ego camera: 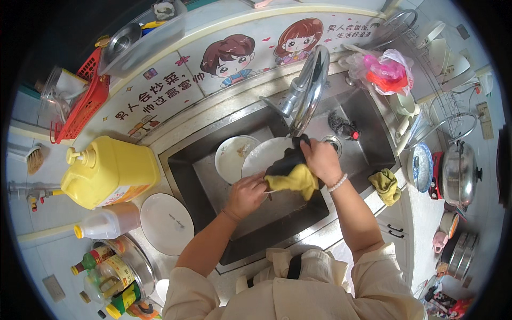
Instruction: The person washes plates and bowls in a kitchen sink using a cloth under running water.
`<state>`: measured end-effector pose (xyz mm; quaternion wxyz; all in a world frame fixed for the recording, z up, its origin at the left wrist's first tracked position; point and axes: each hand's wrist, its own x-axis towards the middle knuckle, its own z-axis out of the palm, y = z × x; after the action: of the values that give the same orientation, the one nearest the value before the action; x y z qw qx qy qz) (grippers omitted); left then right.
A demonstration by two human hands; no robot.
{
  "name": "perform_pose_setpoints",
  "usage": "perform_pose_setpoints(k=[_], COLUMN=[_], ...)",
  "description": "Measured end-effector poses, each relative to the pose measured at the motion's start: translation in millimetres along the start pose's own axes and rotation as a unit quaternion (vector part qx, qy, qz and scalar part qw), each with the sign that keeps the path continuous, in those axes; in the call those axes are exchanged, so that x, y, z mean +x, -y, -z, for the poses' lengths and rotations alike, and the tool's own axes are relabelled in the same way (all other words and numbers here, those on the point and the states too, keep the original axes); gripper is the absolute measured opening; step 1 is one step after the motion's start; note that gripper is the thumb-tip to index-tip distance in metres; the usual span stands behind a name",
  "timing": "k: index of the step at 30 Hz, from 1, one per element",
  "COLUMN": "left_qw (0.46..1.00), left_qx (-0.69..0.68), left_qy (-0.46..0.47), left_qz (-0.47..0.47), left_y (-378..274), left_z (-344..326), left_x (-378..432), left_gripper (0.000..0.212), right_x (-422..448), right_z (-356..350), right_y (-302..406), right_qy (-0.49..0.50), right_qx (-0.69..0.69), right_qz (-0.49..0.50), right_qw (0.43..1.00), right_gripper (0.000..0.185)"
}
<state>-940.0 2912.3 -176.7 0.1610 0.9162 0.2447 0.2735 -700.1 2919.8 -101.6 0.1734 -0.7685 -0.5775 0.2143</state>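
Over the left basin of a steel sink [240, 250], my left hand [249, 195] grips the near rim of a white plate [262, 156], which is tilted. My right hand [323, 159] clutches a black and yellow cloth [298, 176] that lies against the plate and hides much of its right side. Behind and left of it, a second white dish [233, 154] with a faint pattern rests in the basin. A chrome faucet [310, 92] arches above, its spout end close to the held plate. Whether water runs is hard to tell.
A dark mesh scourer [340, 124] and a red-capped item [354, 135] lie in the right basin. A yellow-green cloth [385, 187] sits on the right rim. Left stand a yellow pump jug [116, 170], a white plate [167, 224] and several bottles. Plastic bags [386, 74] lie back right.
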Motion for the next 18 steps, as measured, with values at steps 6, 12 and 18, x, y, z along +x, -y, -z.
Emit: perform_pose_setpoints(k=[6,12,18], left_qw=[0.907,0.757,0.605], left_qx=[-0.252,-0.467,-0.697], left_qy=[-0.023,-0.172,-0.189], left_qz=[0.336,0.423,0.336], left_y=[-18.5,-2.8,-8.9], left_z=[-4.8,-26.2,-17.9], left_x=[24.5,45.4,55.1], left_gripper=[0.021,0.019,0.032], right_x=[-8.8,-61.1,-59.4], right_z=[5.8,28.7,-39.2], right_y=[1.5,53.1,55.7], right_qy=[-0.118,-0.102,0.002], right_qx=[0.341,0.199,0.048], right_qz=[-0.003,0.082,0.292], right_qw=[0.933,0.971,0.955], right_gripper=[0.03,0.021,0.024])
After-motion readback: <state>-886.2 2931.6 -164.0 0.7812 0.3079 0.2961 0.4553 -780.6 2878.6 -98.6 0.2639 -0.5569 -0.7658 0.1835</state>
